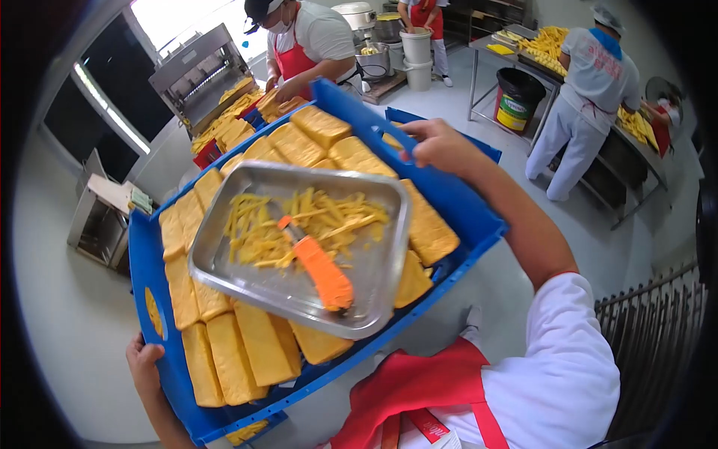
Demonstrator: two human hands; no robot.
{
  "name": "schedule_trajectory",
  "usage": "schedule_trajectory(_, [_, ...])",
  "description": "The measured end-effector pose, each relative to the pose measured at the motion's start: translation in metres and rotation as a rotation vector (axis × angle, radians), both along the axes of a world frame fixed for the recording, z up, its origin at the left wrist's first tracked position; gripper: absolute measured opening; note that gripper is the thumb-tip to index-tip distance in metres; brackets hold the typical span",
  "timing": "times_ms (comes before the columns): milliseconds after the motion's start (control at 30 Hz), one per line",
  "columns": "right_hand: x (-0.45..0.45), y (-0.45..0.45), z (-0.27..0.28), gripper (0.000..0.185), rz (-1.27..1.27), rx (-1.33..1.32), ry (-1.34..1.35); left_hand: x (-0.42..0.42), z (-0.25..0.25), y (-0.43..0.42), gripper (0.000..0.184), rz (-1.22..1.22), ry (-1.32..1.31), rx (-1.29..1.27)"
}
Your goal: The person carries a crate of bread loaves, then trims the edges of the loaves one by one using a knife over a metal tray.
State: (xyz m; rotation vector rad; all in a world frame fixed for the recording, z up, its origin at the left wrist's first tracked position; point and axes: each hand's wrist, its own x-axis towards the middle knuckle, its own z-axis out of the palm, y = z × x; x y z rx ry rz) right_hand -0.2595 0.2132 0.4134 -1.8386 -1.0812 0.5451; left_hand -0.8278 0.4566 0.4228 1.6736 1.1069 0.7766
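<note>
One camera sits on the person's head, looking forward and down over the red apron [419, 382] at the bottom edge. Its very wide lens bends the room and leaves dark curved borders. The blue crate [479, 222] and metal tray [366, 277] are close, filling the middle; the co-workers [598, 67] appear farther off, along the top.

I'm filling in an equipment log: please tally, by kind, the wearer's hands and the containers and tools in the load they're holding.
Hands: 2 (left hand, right hand)
Blue crate: 1
Metal tray: 1
Orange-handled tool: 1
Total: 5
</note>
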Motion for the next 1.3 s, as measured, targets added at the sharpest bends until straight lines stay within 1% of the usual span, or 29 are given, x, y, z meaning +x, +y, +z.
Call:
schedule_trajectory(67, [0.044, -0.045, 0.001, 0.077, 0.02, 0.06, 0.063, 0.039, -0.004, -0.015, 0.046, -0.008, 0.069, 0.033])
schedule_trajectory(133, [0.081, -0.092, 0.02, 0.078, -0.057, 0.048, 0.092, 0.104, -0.005, -0.056, 0.046, -0.032, -0.078, -0.005])
schedule_trajectory(200, [0.135, -0.13, 0.033, 0.078, -0.05, 0.023, -0.017, 0.17, -0.001, -0.107, 0.047, -0.002, -0.094, -0.061])
schedule_trajectory(267, [0.182, -0.165, 0.042, 0.075, -0.054, 0.03, -0.019, 0.225, -0.018, -0.135, 0.049, 0.003, -0.195, -0.061])
schedule_trajectory(333, [0.231, -0.188, 0.03, 0.073, -0.036, 0.126, 0.035, 0.265, -0.042, -0.156, 0.049, 0.009, -0.223, -0.095])
schedule_trajectory(400, [0.279, -0.206, 0.017, 0.07, -0.049, 0.052, -0.052, 0.304, -0.069, -0.177, 0.046, 0.018, -0.246, -0.111])
schedule_trajectory(467, [0.32, -0.214, -0.01, 0.066, -0.056, 0.026, -0.012, 0.336, -0.103, -0.193, 0.043, 0.026, -0.202, -0.066])
schedule_trajectory(500, [0.333, -0.216, -0.025, 0.066, -0.016, 0.015, -0.003, 0.351, -0.119, -0.204, 0.043, 0.059, -0.225, -0.082])
schedule_trajectory(567, [0.354, -0.208, -0.049, 0.065, -0.052, -0.042, -0.004, 0.373, -0.149, -0.218, 0.042, 0.117, -0.288, -0.139])
schedule_trajectory(600, [0.366, -0.205, -0.063, 0.065, -0.024, -0.052, 0.004, 0.383, -0.161, -0.225, 0.043, 0.143, -0.32, -0.183])
schedule_trajectory(700, [0.404, -0.195, -0.11, 0.067, -0.029, -0.049, 0.049, 0.403, -0.184, -0.25, 0.045, 0.247, -0.309, -0.191])
schedule_trajectory(767, [0.408, -0.184, -0.122, 0.067, -0.031, -0.073, 0.032, 0.409, -0.192, -0.262, 0.045, 0.261, -0.29, -0.187])
schedule_trajectory(833, [0.406, -0.173, -0.124, 0.067, -0.024, -0.103, -0.017, 0.415, -0.191, -0.275, 0.045, 0.337, -0.293, -0.163])
schedule_trajectory(867, [0.409, -0.165, -0.126, 0.066, -0.014, -0.108, -0.045, 0.417, -0.191, -0.281, 0.045, 0.325, -0.291, -0.167])
schedule_trajectory(933, [0.426, -0.145, -0.14, 0.064, -0.004, -0.074, -0.033, 0.419, -0.186, -0.289, 0.045, 0.402, -0.255, -0.139])
schedule_trajectory(1000, [0.438, -0.125, -0.146, 0.064, 0.07, -0.02, 0.07, 0.42, -0.183, -0.293, 0.046, 0.417, -0.279, -0.139])
schedule_trajectory(1133, [0.442, -0.104, -0.14, 0.068, 0.107, -0.083, 0.102, 0.427, -0.182, -0.294, 0.045, 0.456, -0.317, -0.135])
schedule_trajectory(1167, [0.442, -0.1, -0.138, 0.067, 0.085, -0.123, 0.041, 0.428, -0.181, -0.295, 0.045, 0.456, -0.316, -0.132])
schedule_trajectory(1200, [0.446, -0.094, -0.136, 0.066, 0.065, -0.161, -0.022, 0.431, -0.18, -0.296, 0.045, 0.467, -0.233, -0.119])
schedule_trajectory(1233, [0.45, -0.089, -0.134, 0.066, 0.067, -0.151, -0.021, 0.435, -0.178, -0.294, 0.045, 0.479, -0.15, -0.101])
schedule_trajectory(1267, [0.453, -0.087, -0.132, 0.066, 0.073, -0.126, 0.011, 0.437, -0.177, -0.29, 0.045, 0.48, -0.153, -0.094])
schedule_trajectory(1300, [0.45, -0.088, -0.129, 0.066, 0.077, -0.114, 0.048, 0.437, -0.175, -0.292, 0.044, 0.481, -0.22, -0.107])
